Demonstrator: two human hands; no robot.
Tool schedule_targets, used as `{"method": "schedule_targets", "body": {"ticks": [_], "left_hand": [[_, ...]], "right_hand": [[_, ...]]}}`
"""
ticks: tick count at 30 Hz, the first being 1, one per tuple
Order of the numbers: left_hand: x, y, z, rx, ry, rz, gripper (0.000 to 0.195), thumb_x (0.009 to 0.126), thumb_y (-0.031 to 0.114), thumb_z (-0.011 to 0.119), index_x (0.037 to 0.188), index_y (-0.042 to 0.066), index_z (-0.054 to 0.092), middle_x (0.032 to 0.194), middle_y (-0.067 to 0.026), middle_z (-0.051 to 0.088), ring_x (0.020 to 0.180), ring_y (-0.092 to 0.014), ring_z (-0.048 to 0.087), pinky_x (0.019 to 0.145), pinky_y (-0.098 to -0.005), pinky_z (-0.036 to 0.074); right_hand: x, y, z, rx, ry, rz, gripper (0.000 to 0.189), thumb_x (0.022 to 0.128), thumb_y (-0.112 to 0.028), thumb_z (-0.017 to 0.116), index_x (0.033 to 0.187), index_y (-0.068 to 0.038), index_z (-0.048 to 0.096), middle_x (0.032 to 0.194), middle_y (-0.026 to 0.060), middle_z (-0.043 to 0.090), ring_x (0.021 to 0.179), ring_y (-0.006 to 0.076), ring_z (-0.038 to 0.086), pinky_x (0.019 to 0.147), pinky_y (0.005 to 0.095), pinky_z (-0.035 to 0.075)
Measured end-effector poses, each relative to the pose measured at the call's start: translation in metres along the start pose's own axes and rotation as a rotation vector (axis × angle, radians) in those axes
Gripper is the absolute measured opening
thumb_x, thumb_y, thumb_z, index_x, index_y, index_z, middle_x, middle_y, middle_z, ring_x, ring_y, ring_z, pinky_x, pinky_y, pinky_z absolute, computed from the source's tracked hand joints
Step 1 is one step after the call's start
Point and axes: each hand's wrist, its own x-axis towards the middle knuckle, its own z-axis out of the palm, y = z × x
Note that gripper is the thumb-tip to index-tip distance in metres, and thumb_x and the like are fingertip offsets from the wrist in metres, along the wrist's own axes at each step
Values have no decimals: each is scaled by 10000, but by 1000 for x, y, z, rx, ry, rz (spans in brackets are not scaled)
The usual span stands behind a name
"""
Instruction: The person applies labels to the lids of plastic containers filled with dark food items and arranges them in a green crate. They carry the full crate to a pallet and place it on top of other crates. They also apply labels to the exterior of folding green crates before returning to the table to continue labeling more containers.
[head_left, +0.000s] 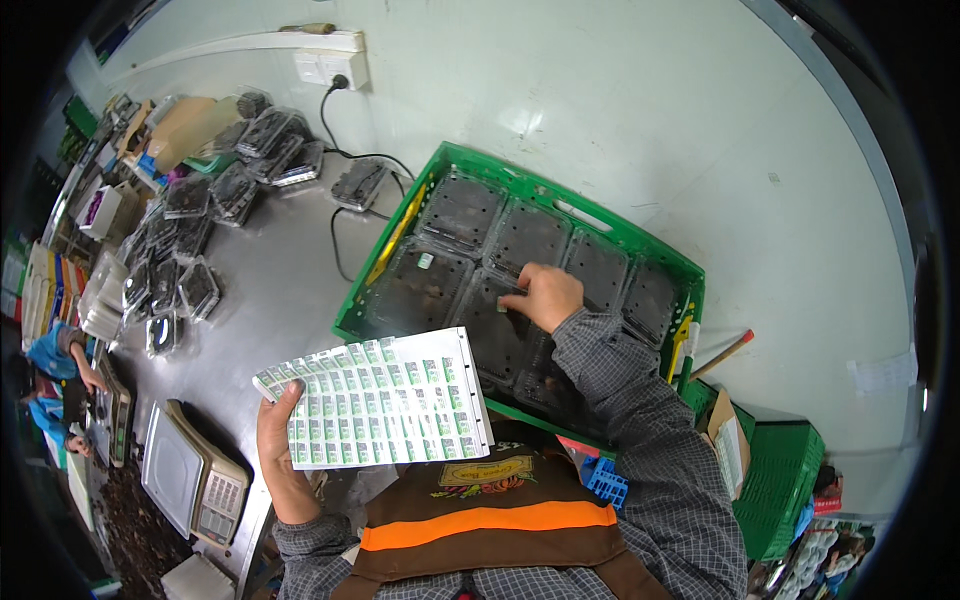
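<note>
My left hand (277, 427) holds a white sheet of small printed labels (386, 405), thumb on top, in front of my apron. Part of the sheet's upper right shows bare backing. My right hand (553, 295) pinches a small label (502, 305) between thumb and finger, just over the lid of a clear plastic box (491, 337); whether the label touches the lid I cannot tell. Several such boxes with dark contents lie in rows in a green plastic crate (517, 169). One lid at the left bears a label (425, 260). My right sleeve and the sheet hide some of the boxes.
A steel table (277, 247) carries several piled plastic boxes (180, 232) and a weighing scale (199, 480). A black cable (334, 240) runs from a wall socket behind the crate. Green crates (776, 480) stand at right. Another person (56, 375) works at far left.
</note>
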Motion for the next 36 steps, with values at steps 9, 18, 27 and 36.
{"method": "schedule_targets", "body": {"ticks": [9, 18, 27, 36], "left_hand": [[14, -9, 53, -10, -118, -45, 325, 891, 144, 705, 1148, -10, 579, 1051, -135, 685, 897, -228, 691, 816, -350, 570], [21, -29, 112, 42, -274, -108, 327, 868, 100, 725, 1153, -3, 601, 1063, -131, 693, 921, -230, 690, 831, -356, 563], [12, -47, 157, 173, -353, -115, 313, 858, 115, 742, 1121, -3, 619, 1017, -111, 701, 868, -214, 694, 807, -337, 567], [-2, -59, 190, 371, -451, -74, 205, 898, 98, 706, 1058, -30, 691, 960, -110, 727, 806, -163, 695, 716, -299, 557]], "right_hand": [[-54, 106, -64, 848, -511, 111, 288, 795, -136, 784, 1035, -21, 673, 896, 93, 715, 839, 156, 670, 727, 286, 502], [-86, 133, -82, 439, -118, 168, 333, 757, -170, 810, 1029, -42, 667, 956, 80, 666, 827, 189, 659, 717, 314, 518], [-124, 189, -73, 232, -245, -32, 323, 764, -80, 801, 1038, -28, 637, 933, 105, 596, 805, 189, 652, 724, 309, 529], [-110, 60, -159, 745, -120, -243, 333, 872, -203, 730, 1138, -27, 635, 999, 68, 626, 901, 169, 635, 789, 298, 518]]}}
